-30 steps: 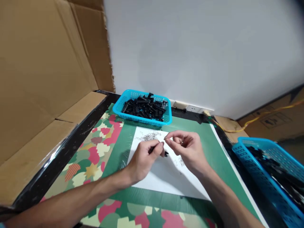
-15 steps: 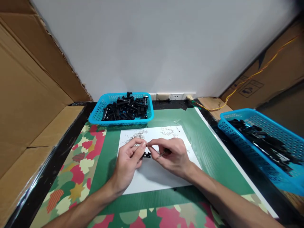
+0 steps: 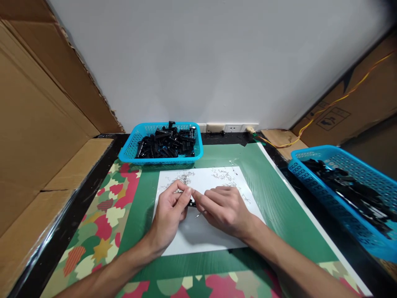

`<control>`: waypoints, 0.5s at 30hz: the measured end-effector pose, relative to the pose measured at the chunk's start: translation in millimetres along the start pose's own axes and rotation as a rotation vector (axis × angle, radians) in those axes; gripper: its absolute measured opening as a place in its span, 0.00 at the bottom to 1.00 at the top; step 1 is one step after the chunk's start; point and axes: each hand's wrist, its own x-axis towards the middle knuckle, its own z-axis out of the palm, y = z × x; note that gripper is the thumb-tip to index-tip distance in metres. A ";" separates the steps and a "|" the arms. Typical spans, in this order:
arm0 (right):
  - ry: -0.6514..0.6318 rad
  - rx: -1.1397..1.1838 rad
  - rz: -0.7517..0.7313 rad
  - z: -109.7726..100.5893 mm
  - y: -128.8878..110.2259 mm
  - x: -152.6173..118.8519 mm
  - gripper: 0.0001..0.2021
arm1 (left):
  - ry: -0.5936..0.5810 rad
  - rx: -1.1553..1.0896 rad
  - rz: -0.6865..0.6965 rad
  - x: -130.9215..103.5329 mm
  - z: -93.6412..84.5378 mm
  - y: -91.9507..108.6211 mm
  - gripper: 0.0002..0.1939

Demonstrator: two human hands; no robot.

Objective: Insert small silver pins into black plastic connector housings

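Observation:
Over the white paper (image 3: pixel 198 238), my left hand (image 3: pixel 170 209) is closed on a small black plastic part (image 3: pixel 192 203), mostly hidden by the fingers. My right hand (image 3: pixel 226 209) is curled, its thumb and forefinger meeting the left fingertips at the part. A thin pointed metal tool (image 3: pixel 200 214) sticks out from under the right fingers; its kind cannot be made out. Behind the hands lie a pile of tiny metal pieces (image 3: pixel 184 178) on the left and more scattered metal pieces (image 3: pixel 225 176) on the right.
A blue basket (image 3: pixel 161 161) of black plastic parts stands at the back left. Another blue basket (image 3: pixel 328 194) with long black parts is at the right. Cardboard (image 3: pixel 43 103) walls the left side. Wall sockets (image 3: pixel 233 128) and a yellow-red cable (image 3: pixel 305 128) are behind.
My right hand has turned over, knuckles now further forward and fingers curled lower against the part. The metal tool's tip now points down-left below the fingers. The view has shifted slightly.

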 end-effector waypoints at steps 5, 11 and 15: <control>0.019 0.291 0.318 -5.0 0.9 5.0 0.09 | -0.016 -0.015 -0.019 -0.5 1.2 4.8 0.20; -0.154 0.714 0.703 -13.7 1.5 17.2 0.10 | -0.048 0.065 0.022 -1.2 -3.9 -3.8 0.18; -0.187 0.861 0.779 -12.4 2.1 18.4 0.10 | -0.063 0.134 0.048 -1.0 -5.7 -2.2 0.19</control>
